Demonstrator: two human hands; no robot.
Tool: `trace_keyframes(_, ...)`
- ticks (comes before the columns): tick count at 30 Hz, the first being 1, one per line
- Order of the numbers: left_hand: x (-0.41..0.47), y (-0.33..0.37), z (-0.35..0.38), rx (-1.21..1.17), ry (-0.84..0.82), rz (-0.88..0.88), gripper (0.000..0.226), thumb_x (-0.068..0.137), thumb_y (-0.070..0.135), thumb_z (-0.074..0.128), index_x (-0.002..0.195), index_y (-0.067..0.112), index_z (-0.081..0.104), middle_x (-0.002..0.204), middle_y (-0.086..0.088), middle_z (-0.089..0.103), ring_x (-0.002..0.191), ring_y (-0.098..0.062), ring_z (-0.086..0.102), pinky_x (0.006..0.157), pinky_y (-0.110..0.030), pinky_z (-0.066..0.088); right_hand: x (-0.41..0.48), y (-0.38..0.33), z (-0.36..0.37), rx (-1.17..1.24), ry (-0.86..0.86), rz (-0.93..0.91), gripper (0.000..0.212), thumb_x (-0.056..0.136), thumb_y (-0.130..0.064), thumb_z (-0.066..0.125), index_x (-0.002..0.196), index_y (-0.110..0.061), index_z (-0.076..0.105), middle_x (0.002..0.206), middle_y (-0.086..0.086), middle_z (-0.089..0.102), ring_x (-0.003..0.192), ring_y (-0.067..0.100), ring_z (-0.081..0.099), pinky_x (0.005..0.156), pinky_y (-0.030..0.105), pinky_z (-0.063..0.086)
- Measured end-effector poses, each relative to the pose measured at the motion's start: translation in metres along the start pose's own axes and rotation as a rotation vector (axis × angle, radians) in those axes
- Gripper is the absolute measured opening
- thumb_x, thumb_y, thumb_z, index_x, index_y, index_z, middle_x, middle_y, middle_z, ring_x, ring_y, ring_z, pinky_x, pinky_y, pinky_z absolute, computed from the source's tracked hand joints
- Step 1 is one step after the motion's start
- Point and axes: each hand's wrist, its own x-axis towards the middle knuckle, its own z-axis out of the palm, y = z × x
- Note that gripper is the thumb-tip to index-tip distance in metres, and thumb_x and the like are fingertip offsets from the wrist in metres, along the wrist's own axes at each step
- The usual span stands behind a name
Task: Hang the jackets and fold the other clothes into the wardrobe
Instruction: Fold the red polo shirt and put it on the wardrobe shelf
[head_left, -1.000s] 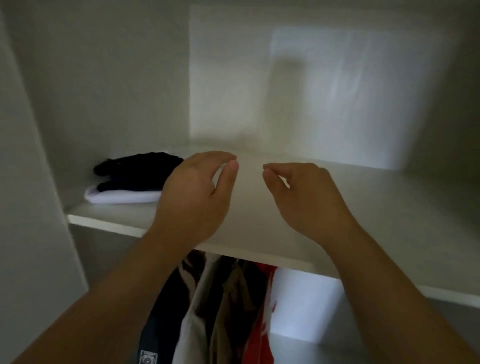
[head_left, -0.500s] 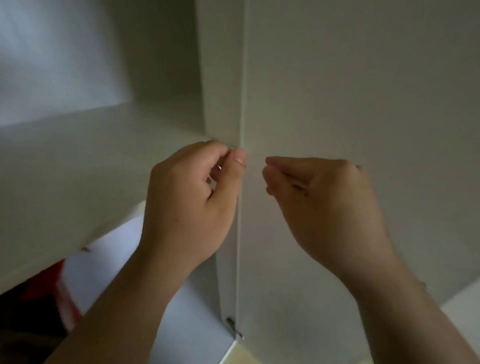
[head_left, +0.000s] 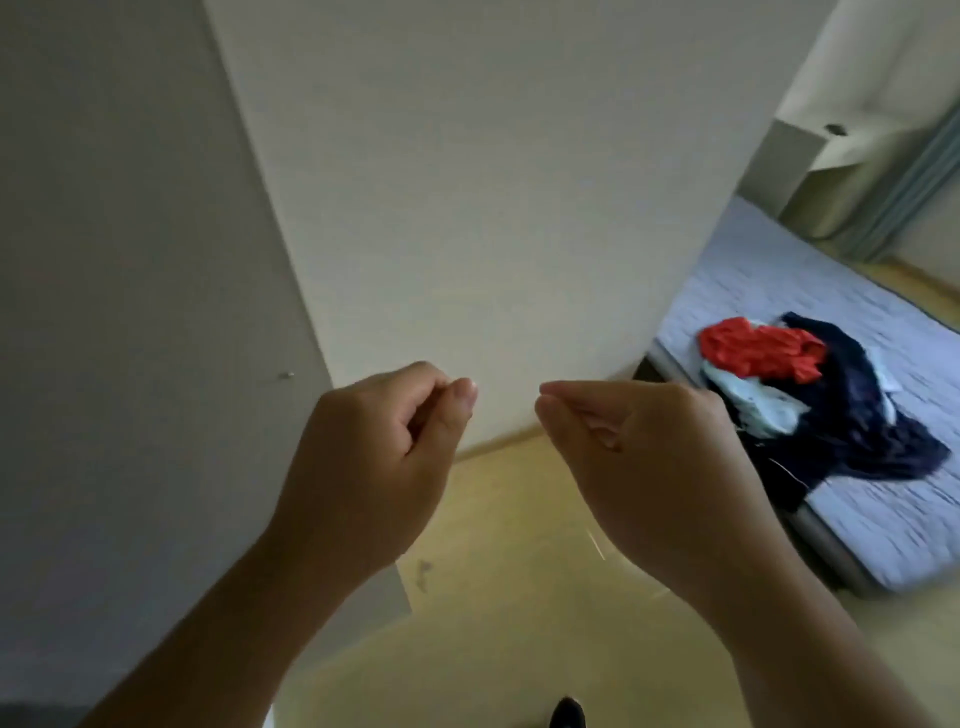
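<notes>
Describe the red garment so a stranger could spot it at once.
Look right, to the bed. A heap of clothes lies on it, the red garment crumpled on top. It is the only bright red piece, beside a navy garment and a light blue one.

so the wardrobe panel is on the left, wall right beside it, bed over on the right on the floor, and the clothes pile sits on the bed at its left edge, hanging over a bit

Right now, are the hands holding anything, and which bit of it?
Nothing. The left hand and right hand have curled fingers but are empty; the clothes lie on the bed.
</notes>
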Motion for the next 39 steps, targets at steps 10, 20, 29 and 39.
trace_keyframes(10,0.065,0.121,0.220,-0.181,-0.328,0.258,0.027,0.096,0.039,0.055,0.072,0.027,0.059,0.051,0.011,0.046,0.053,-0.009,0.050,0.049,-0.014,0.033,-0.027,0.204,-0.130,-0.175,0.145,0.363,0.034,0.096,-0.038,0.056,0.078,-0.011,0.066,0.057,0.000,0.062,0.051,0.013,0.060,0.054,0.029,0.047)
trace_keyframes(20,0.133,0.225,0.445,-0.231,-0.571,0.250,0.026,0.098,0.038,0.057,0.077,0.024,0.062,0.053,0.007,0.052,0.051,-0.012,0.052,0.046,-0.028,0.040,0.014,0.396,-0.243,-0.225,0.114,0.515,0.035,0.095,-0.036,0.054,0.074,-0.011,0.065,0.057,0.000,0.054,0.056,0.016,0.049,0.053,0.031,0.042)
trace_keyframes(29,0.264,0.224,0.610,-0.271,-0.708,0.297,0.025,0.097,0.043,0.055,0.078,0.030,0.062,0.063,0.010,0.059,0.057,-0.010,0.058,0.049,-0.022,0.043,0.117,0.548,-0.274,-0.247,0.147,0.669,0.034,0.097,-0.038,0.052,0.096,-0.010,0.069,0.075,0.001,0.070,0.070,0.016,0.064,0.069,0.038,0.056)
trace_keyframes(39,0.431,0.242,0.778,-0.186,-0.932,0.336,0.019,0.095,0.037,0.060,0.079,0.028,0.062,0.066,0.012,0.063,0.068,-0.005,0.060,0.062,-0.026,0.046,0.238,0.688,-0.317,-0.240,0.241,0.857,0.030,0.096,-0.035,0.055,0.092,-0.011,0.072,0.085,0.000,0.074,0.077,0.015,0.068,0.075,0.040,0.055)
